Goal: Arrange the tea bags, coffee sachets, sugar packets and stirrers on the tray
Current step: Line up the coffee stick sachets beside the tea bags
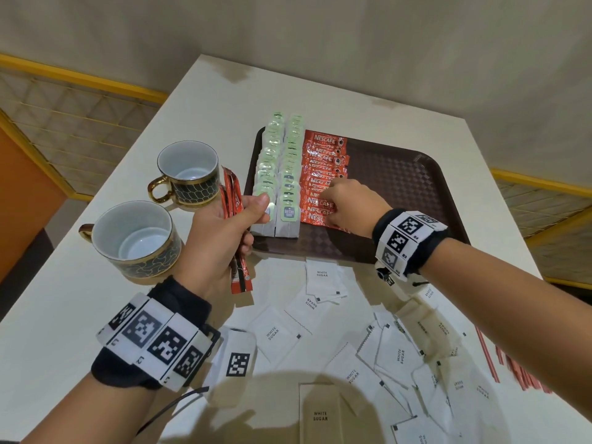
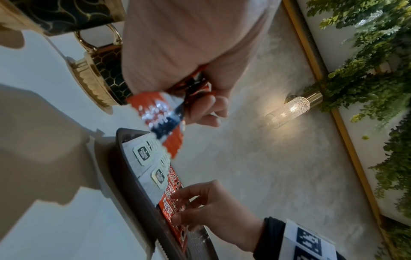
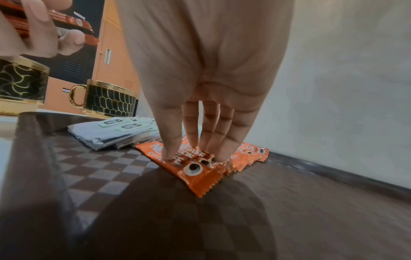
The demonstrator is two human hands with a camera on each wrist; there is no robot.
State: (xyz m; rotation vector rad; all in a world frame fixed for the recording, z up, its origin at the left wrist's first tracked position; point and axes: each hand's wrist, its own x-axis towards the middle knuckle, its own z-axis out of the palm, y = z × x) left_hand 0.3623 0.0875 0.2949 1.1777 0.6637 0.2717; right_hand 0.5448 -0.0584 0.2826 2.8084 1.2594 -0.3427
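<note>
Judging by layout, the task stood approx. half done. Two rows of tea bags (image 1: 279, 174) lay overlapped on the tray (image 1: 413, 187), w/ a row of coffee sachets (image 1: 323, 174) touching them on the side toward the right hand (image 1: 347, 205).

Remaining: sugar packets (image 1: 346, 344) lay loose on the table (image 1: 64, 315), on the wrist side of both hands, off the tray; stirrers (image 1: 512, 363) lay off the tray too, outboard of the right forearm.

Right hand: fingers (image 3: 206, 130) were extended, close together, tips pressing down on the nearest sachets in the row; nothing gripped. The row sat directly under the fingertips.

Left hand (image 1: 221, 238): fingers and thumb were curled round a spare bundle of sachets (image 1: 235, 232), held above the table just beside the tray's edge, ends protruding both sides of the fist. These probably go onto the row next.
</note>
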